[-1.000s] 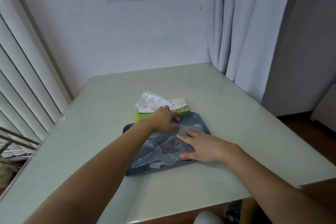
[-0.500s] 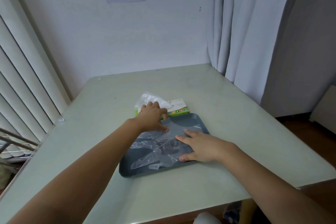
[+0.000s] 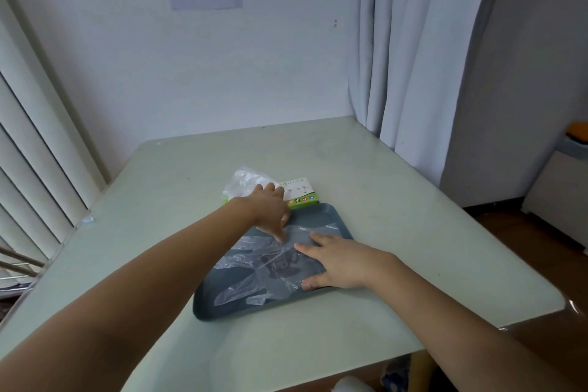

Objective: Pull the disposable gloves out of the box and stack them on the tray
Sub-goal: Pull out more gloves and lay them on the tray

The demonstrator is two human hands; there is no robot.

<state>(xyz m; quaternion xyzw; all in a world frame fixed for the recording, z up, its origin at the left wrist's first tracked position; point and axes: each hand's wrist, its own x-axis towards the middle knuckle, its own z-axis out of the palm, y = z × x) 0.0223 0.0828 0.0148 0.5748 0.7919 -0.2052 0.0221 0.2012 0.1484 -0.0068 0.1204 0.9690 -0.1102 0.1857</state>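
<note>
My left hand [image 3: 267, 210] has slid over to the box [image 3: 302, 197], at 12 o'clock from the tray [image 3: 222, 312]. I can't tell if it pinches the sticking-out glove [image 3: 245, 181]. My right hand [image 3: 334, 264] lies flat on the stacked gloves [image 3: 254, 274]. I should hold them down and pull slowly.

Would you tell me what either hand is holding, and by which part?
The right hand only presses flat on the stacked gloves; whether the left hand pinches the protruding glove is unclear.
</note>
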